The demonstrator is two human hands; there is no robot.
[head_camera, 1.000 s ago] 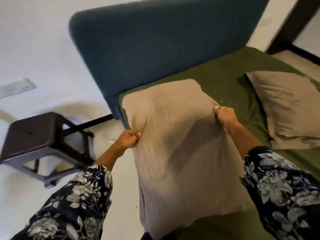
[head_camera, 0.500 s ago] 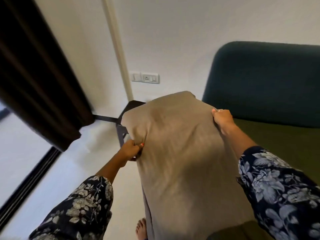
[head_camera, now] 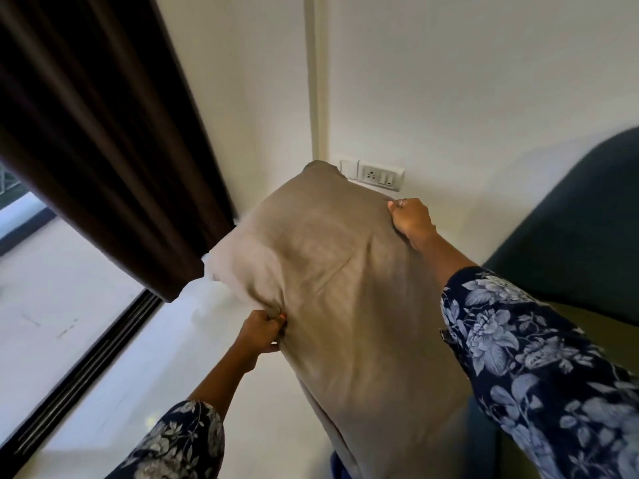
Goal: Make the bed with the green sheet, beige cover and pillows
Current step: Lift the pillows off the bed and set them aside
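A beige pillow [head_camera: 345,288] hangs in the air in front of me, over the floor beside the bed. My left hand [head_camera: 261,331] grips a bunch of its fabric on the left edge. My right hand [head_camera: 411,219] grips its upper right edge. A strip of the green sheet [head_camera: 594,316] shows at the right, below the teal headboard [head_camera: 574,216]. The second pillow and the rest of the bed are out of view.
A dark brown curtain [head_camera: 103,133] hangs at the left beside a sliding window track [head_camera: 86,368]. A wall switch and socket plate [head_camera: 377,174] sits behind the pillow. The white floor [head_camera: 173,357] runs under my left arm.
The pillow has been lifted off the bed and swung left, away from the headboard toward the wall corner and curtain. Both hands keep their grip. The stool and second pillow left the view.
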